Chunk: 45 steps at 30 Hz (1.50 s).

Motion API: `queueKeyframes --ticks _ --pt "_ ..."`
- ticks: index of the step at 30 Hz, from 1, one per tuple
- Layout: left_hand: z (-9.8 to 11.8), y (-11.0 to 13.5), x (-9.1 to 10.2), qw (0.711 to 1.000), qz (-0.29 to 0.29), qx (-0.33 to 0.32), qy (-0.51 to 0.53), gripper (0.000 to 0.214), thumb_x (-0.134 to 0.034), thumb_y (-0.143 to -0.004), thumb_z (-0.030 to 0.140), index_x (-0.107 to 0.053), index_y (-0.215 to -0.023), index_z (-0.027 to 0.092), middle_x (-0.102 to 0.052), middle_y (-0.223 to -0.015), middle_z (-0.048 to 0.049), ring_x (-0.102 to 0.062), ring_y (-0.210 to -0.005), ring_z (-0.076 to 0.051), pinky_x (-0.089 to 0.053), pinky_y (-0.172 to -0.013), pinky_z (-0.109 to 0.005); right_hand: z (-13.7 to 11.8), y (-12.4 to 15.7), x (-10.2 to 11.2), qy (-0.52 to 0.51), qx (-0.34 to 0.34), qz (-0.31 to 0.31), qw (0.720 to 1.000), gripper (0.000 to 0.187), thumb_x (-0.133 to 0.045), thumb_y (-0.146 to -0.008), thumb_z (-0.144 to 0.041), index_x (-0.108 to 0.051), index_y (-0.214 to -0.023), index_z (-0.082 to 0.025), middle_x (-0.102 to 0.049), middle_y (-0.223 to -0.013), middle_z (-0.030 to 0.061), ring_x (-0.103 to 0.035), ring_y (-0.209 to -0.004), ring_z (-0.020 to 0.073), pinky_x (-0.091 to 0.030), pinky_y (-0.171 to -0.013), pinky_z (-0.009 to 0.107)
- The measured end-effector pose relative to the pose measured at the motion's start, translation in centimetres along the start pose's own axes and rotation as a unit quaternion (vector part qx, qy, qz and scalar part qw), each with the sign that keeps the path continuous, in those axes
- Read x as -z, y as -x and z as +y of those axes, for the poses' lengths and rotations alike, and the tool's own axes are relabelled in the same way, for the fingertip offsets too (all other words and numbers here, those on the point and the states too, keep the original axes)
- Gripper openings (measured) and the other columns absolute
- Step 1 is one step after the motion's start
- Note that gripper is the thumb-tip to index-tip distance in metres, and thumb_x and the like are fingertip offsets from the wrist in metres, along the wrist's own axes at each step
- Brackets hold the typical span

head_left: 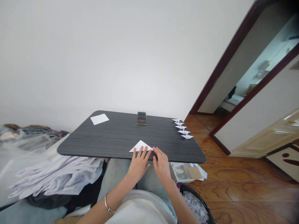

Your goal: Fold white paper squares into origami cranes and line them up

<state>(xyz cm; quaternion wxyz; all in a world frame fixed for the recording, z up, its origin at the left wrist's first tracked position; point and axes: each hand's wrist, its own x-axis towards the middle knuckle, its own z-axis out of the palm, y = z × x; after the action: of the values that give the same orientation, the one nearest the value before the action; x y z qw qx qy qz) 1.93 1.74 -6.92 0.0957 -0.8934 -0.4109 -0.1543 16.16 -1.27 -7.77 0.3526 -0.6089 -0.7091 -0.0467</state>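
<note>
A white sheet of paper folded into a triangle [140, 145] lies near the front edge of the dark table, its point facing away from me. My left hand [139, 161] rests on the lower edge of this triangle with its fingers spread flat, hiding part of the fold. At the triangle's right corner is my right hand [161, 161], its fingers extended and the fingertips touching or very close to the paper. Neither hand grips anything that I can see.
Several folded paper cranes [183, 132] stand in a row along the table's right side. A flat white sheet [99, 119] lies at the back left, and a phone-like device [141, 118] stands at the back middle. Below right are a white box [179, 175] and a bin [196, 205] of white pieces.
</note>
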Motion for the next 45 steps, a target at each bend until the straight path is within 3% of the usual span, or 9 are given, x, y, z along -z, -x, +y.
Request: queueKeyframes --ticks 8,22,39,45 --pt "-0.1 0.4 0.1 1.0 0.003 0.008 0.0 0.061 -0.045 -0.08 0.042 -0.025 -0.135 0.022 -0.03 -0.14 -0.0093 -0.022 -0.129 -0.028 -0.015 -0.102 -0.055 0.3 0.2 -1.2 0.006 0.025 -0.025 0.999 0.04 -0.031 -0.085 -0.014 -0.041 -0.123 -0.011 -0.054 -0.12 0.013 -0.048 -0.113 0.019 -0.036 -0.096 0.041" --pt "-0.9 1.5 0.0 0.999 -0.023 0.026 -0.025 0.055 -0.038 -0.083 0.03 -0.025 -0.135 0.016 -0.026 -0.142 -0.0105 -0.021 -0.13 -0.025 -0.018 -0.102 -0.052 -1.4 -0.2 -0.3 0.076 0.01 -0.089 0.993 0.035 -0.037 -0.087 -0.023 -0.048 -0.12 -0.02 -0.051 -0.124 0.0089 -0.042 -0.118 0.0228 -0.03 -0.097 0.045" --pt "-0.4 1.7 -0.1 0.998 -0.026 0.053 -0.03 0.061 -0.041 -0.081 0.028 -0.018 -0.137 0.019 -0.023 -0.143 -0.0092 -0.018 -0.13 -0.027 -0.018 -0.101 -0.055 -2.0 0.0 -0.8 0.096 0.009 -0.058 0.994 0.039 -0.038 -0.088 -0.034 -0.045 -0.123 -0.019 -0.051 -0.122 0.0126 -0.042 -0.117 0.0254 -0.03 -0.095 0.046" --pt "-0.2 1.7 0.0 0.997 -0.036 0.062 -0.029 0.059 -0.041 -0.081 0.029 -0.021 -0.136 0.019 -0.021 -0.143 -0.0091 -0.02 -0.13 -0.027 -0.019 -0.101 -0.055 -2.4 -0.2 -0.4 0.109 0.005 -0.081 0.991 0.037 -0.038 -0.088 -0.028 -0.043 -0.124 -0.025 -0.051 -0.122 0.0113 -0.043 -0.115 0.0254 -0.031 -0.093 0.048"
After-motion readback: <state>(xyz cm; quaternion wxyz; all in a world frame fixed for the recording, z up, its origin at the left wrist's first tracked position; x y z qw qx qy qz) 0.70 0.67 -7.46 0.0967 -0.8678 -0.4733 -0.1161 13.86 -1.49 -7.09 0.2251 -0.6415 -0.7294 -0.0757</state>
